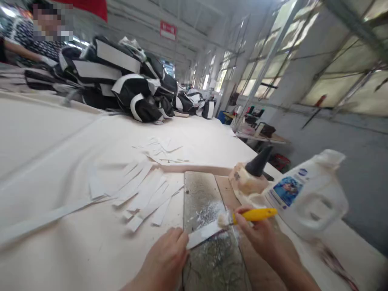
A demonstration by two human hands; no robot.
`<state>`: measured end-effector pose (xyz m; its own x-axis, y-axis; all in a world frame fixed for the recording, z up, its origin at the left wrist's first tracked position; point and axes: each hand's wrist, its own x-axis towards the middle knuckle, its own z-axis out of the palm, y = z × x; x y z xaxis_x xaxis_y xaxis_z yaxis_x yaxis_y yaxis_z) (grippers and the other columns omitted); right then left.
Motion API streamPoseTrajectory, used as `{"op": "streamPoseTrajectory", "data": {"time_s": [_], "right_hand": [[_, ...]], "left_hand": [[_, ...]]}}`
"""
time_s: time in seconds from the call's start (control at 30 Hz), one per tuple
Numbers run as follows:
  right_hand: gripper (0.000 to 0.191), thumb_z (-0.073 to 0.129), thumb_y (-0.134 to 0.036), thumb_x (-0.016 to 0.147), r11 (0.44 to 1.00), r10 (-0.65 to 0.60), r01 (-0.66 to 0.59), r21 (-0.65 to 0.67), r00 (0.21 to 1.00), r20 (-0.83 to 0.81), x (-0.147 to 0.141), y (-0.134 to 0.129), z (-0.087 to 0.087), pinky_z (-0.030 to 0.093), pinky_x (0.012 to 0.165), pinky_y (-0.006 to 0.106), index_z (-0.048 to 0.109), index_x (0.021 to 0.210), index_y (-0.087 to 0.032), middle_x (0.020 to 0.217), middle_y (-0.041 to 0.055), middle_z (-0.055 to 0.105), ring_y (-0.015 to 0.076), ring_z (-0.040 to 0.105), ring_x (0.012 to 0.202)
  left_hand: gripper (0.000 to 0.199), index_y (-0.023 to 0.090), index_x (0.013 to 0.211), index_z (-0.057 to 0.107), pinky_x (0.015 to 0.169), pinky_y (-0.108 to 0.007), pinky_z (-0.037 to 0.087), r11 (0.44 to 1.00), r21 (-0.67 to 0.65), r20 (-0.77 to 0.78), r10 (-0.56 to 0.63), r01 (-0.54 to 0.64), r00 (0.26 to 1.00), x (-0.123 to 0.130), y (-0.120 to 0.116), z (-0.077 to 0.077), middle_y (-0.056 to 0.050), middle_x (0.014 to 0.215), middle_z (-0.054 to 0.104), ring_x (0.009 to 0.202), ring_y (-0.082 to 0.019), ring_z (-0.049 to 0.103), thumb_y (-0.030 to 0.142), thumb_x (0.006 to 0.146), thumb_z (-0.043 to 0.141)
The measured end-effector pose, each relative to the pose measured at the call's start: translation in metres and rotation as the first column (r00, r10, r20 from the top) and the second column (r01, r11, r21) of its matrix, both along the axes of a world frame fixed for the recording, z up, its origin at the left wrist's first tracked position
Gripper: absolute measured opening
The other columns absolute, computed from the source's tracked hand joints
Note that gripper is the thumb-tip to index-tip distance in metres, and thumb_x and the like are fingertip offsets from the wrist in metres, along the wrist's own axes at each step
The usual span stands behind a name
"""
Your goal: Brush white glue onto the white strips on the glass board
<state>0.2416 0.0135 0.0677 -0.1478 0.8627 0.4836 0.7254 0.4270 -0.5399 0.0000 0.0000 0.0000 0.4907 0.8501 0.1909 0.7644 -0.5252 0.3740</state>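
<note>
My right hand [254,230] is closed around a yellow-handled brush [257,214]. The pale bristles rest on the right end of a white strip [203,234], with white smears around it. That strip lies slantwise across a worn, stained board [201,188]. My left hand [169,254] is closed at the strip's left end, thumb and fingers pressed together on it. Left of the board, several loose white strips [151,194] are fanned out on the pale table covering [100,250].
A white jug [315,194] with a blue label leans at the right, beside a block-like container with a black cone [259,161]. Black-and-white sewn pieces [121,76] are heaped at the back. A person [33,36] stands at the far left. A side table [263,137] stands by the wall.
</note>
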Motion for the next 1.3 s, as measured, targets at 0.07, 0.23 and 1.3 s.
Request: {"op": "streamPoseTrajectory", "data": {"time_s": [0.07, 0.23, 1.3], "right_hand": [[0.021, 0.045, -0.035, 0.078, 0.995, -0.059, 0.065, -0.074, 0.995, 0.085, 0.011, 0.011, -0.009, 0.044, 0.056, 0.027, 0.057, 0.071, -0.019, 0.063, 0.0016, 0.059, 0.0183, 0.058, 0.06], [0.022, 0.048, -0.037, 0.078, 0.976, -0.217, 0.214, 0.035, 0.964, 0.154, 0.026, 0.028, 0.002, 0.043, 0.057, 0.029, 0.058, 0.075, -0.018, 0.063, 0.0037, 0.06, 0.0205, 0.058, 0.06], [0.039, 0.049, -0.036, 0.08, 0.997, -0.036, 0.022, -0.077, 0.983, -0.182, -0.011, 0.035, -0.026, 0.049, 0.063, 0.03, 0.052, 0.115, -0.019, 0.085, 0.0051, 0.061, 0.0198, 0.059, 0.073]], "left_hand": [[0.021, 0.016, 0.085, 0.058, 0.079, -0.036, 0.051, 1.0, 0.016, -0.012, -0.001, 0.001, 1.0, 0.001, 0.0, 0.0, -0.006, 0.091, 0.06, 0.087, -0.02, 0.057, 0.002, 0.08, 0.043], [0.021, 0.018, 0.082, 0.057, 0.072, -0.033, 0.053, 0.978, 0.208, 0.061, -0.01, -0.003, 0.998, 0.001, 0.006, -0.011, -0.004, 0.086, 0.061, 0.08, -0.018, 0.058, 0.003, 0.079, 0.043], [0.015, 0.018, 0.094, 0.055, 0.085, -0.034, 0.045, 0.995, -0.069, 0.149, 0.081, -0.071, 0.985, 0.003, -0.002, -0.006, -0.006, 0.098, 0.057, 0.093, -0.02, 0.052, 0.016, 0.081, 0.046]]}}
